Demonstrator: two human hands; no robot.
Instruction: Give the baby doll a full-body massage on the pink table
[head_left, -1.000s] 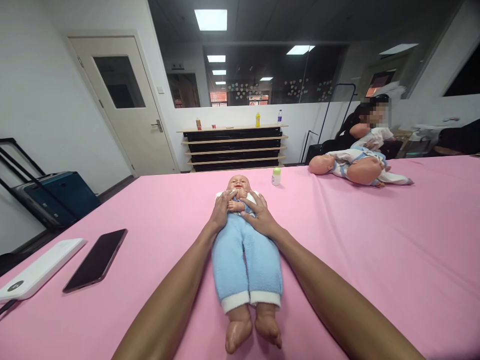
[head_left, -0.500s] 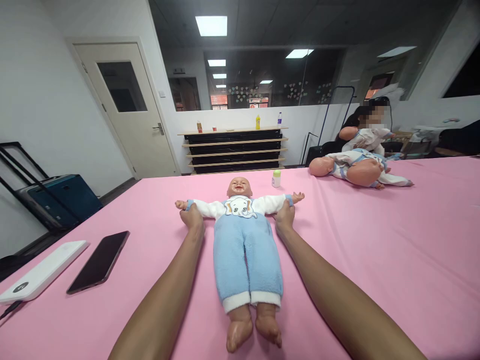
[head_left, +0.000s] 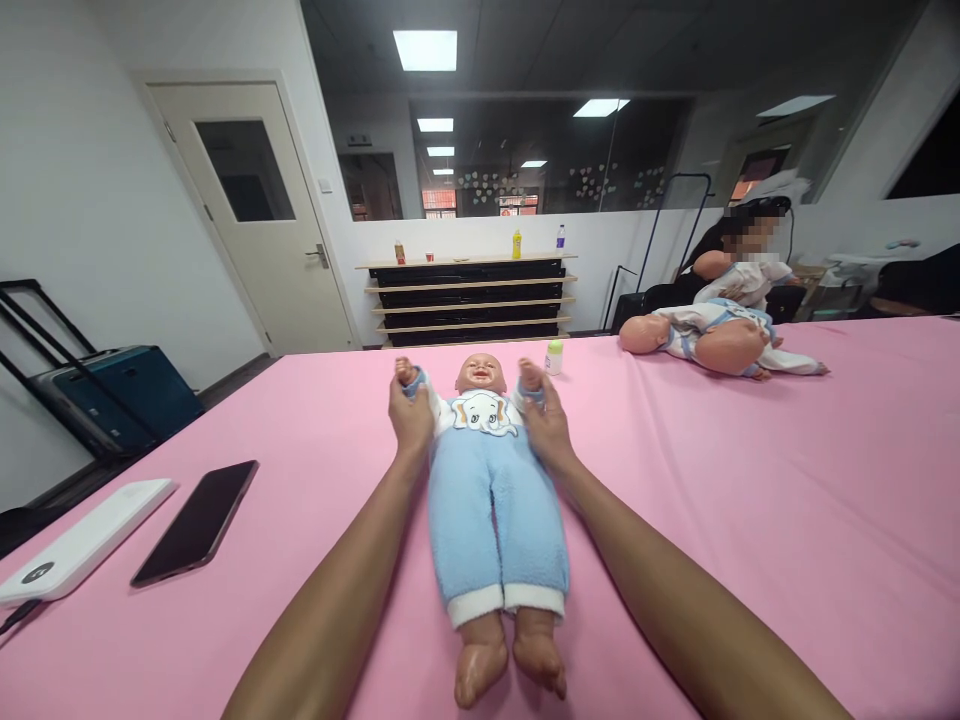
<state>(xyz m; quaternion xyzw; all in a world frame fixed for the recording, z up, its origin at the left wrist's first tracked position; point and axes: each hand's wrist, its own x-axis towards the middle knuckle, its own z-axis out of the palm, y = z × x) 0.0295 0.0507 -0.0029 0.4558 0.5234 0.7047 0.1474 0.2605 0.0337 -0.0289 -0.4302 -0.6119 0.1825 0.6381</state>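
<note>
Doll [head_left: 495, 510] with arms [head_left: 441, 412] now up near head [head_left: 481, 373], earlier wide

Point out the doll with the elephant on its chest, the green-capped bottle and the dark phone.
Doll [head_left: 487, 450]: head view, on the upper part of its blue trousers.
Green-capped bottle [head_left: 554, 360]: head view, on its white body.
Dark phone [head_left: 196, 523]: head view, mid-screen.

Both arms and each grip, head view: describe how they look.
The left grip and right grip are ungloved hands, with no ring or watch visible. The left forearm and right forearm are bare and taper toward the wrists; no sleeve, cable or marking shows.
</note>
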